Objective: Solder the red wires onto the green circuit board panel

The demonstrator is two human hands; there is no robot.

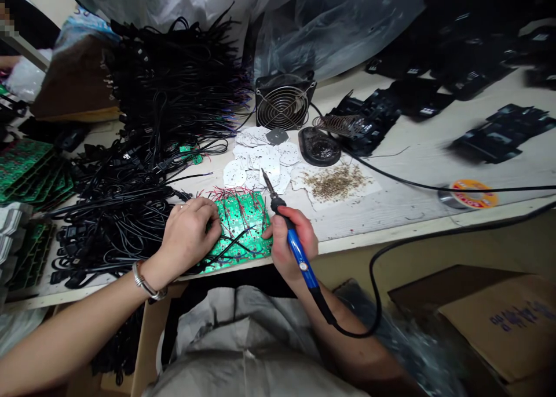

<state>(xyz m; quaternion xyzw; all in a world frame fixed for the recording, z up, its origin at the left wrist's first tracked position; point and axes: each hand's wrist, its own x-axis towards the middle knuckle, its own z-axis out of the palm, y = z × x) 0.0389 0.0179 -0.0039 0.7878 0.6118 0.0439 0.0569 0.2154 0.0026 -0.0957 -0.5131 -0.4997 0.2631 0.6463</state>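
Note:
My right hand grips a blue soldering iron, its metal tip pointing up and away, above the far edge of a green circuit board panel. Thin red and black wires stand along the panel, and black cables cross its near part. At the panel's left side my left hand is closed with fingers curled; whatever they pinch is hidden. Beside it lies a heap of black cables. Beyond the panel are white round-cornered plates.
A fan stands at the back, near a coiled iron holder and a dark round dish. Solder crumbs cover a paper. A solder spool and black plastic parts lie right. The iron's cord loops past the table edge.

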